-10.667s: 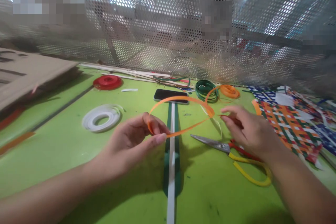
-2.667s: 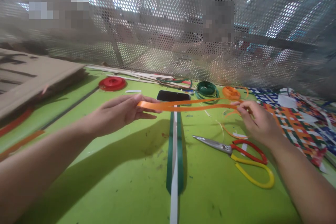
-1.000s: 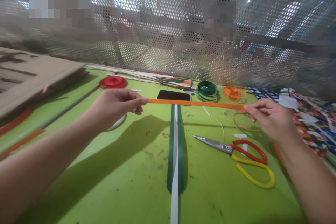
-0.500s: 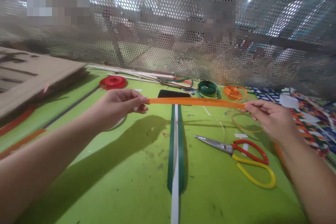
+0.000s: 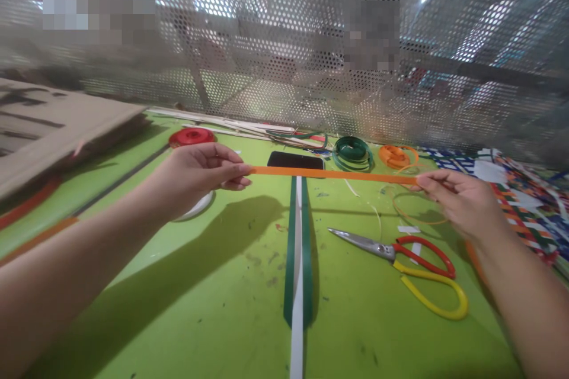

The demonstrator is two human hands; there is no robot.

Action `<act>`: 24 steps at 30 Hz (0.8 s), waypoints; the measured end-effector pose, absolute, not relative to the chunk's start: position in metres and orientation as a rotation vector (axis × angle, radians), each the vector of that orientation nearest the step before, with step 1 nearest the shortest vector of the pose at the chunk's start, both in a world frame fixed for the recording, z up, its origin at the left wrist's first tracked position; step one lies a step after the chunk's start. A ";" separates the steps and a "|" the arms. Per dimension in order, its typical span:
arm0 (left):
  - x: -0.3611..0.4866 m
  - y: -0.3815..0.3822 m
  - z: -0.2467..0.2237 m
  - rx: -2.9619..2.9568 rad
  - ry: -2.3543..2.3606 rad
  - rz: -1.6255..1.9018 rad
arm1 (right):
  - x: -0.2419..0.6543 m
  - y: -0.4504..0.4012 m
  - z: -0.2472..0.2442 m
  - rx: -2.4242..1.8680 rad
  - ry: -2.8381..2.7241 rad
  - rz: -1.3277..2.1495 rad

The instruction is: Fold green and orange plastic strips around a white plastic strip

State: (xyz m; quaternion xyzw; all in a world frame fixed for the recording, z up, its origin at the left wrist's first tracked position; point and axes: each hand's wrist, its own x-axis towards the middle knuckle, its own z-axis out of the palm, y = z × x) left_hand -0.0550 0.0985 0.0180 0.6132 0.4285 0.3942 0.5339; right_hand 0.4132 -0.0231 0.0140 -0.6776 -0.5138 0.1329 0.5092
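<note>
An orange strip (image 5: 333,174) stretches nearly level across the middle of the view, above the green tabletop (image 5: 213,308). My left hand (image 5: 202,174) pinches its left end between thumb and fingers. At its right end, my right hand (image 5: 460,195) grips it the same way. Under the orange strip lies a green strip (image 5: 290,266) folded to a point at the near end, with a white strip (image 5: 297,331) running along its middle and out towards me. Scissors (image 5: 386,251) with one red and one yellow handle rest near my right hand.
Along the back are a red coil (image 5: 192,136), a black phone (image 5: 296,160), a green coil (image 5: 352,154), an orange coil (image 5: 395,156) and pale strips (image 5: 249,125). Cardboard (image 5: 89,112) sits at left, woven strips (image 5: 518,201) at right. A perforated metal sheet (image 5: 284,59) stands behind.
The orange strip now looks narrower and flatter, a single band where two layers showed before. My left hand has shifted slightly up, and more of the white round thing beneath it shows.
</note>
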 end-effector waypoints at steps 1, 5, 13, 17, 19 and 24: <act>-0.056 0.099 0.019 1.465 1.034 0.932 | 0.415 -0.023 0.013 -1.631 -1.236 0.326; -0.059 0.101 0.019 1.469 0.988 0.914 | 0.421 -0.023 0.011 -1.629 -1.235 0.327; -0.062 0.103 0.013 1.553 0.917 0.898 | 0.420 -0.025 0.014 -1.644 -1.253 0.306; -0.061 0.102 0.014 1.584 0.942 0.948 | 0.419 -0.026 0.014 -1.645 -1.255 0.289; -0.061 0.103 0.015 1.592 0.932 0.946 | 0.420 -0.026 0.014 -1.649 -1.256 0.277; -0.061 0.104 0.015 1.668 0.914 0.874 | 0.420 -0.026 0.015 -1.659 -1.263 0.242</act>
